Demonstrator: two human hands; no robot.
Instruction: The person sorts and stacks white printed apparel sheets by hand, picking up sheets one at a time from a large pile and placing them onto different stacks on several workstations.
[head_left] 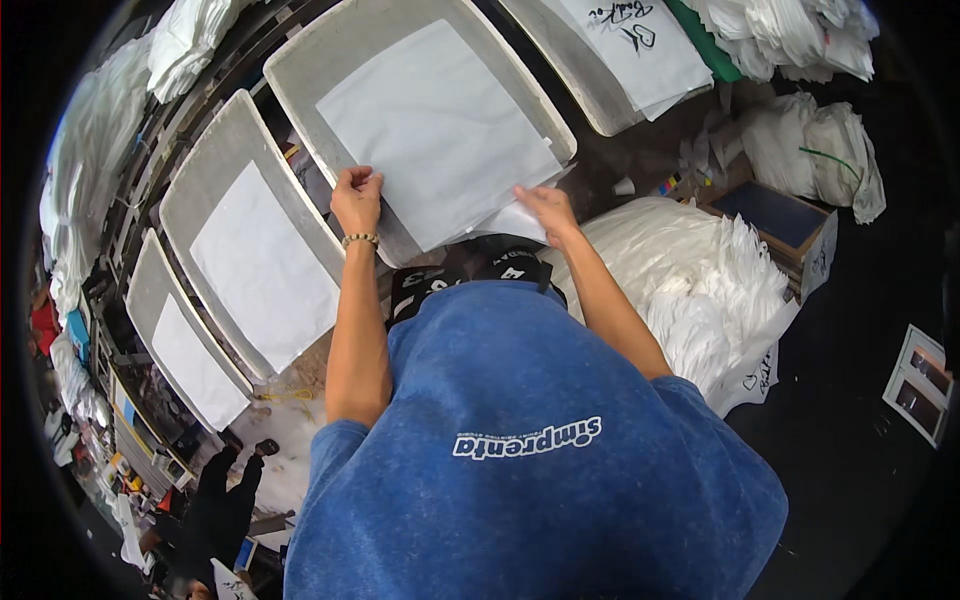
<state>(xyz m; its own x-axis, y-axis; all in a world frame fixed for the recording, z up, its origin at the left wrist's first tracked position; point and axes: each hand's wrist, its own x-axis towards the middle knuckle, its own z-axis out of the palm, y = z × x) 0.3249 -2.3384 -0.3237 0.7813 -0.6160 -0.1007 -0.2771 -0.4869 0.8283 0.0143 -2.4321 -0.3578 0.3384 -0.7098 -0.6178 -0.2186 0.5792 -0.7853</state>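
Note:
A flat white cloth piece (440, 120) lies on the grey padded board (300, 85) directly in front of me. My left hand (358, 205) is at its left edge, thumb and fingers pinched together on the cloth. At the near right corner, my right hand (549, 212) pinches the edge between thumb and fingers. A loose white flap (512, 222) hangs below that corner, beside the right hand. It cannot be made out whether the flap is a second layer or a separate piece. A beaded bracelet (360, 239) circles my left wrist.
Left of me, two more boards carry white cloth pieces (265, 265) (195, 360). At the upper right, another board holds a cloth with black lettering (640, 45). A big heap of white cloths (690, 290) lies right of me, near a framed screen (770, 215).

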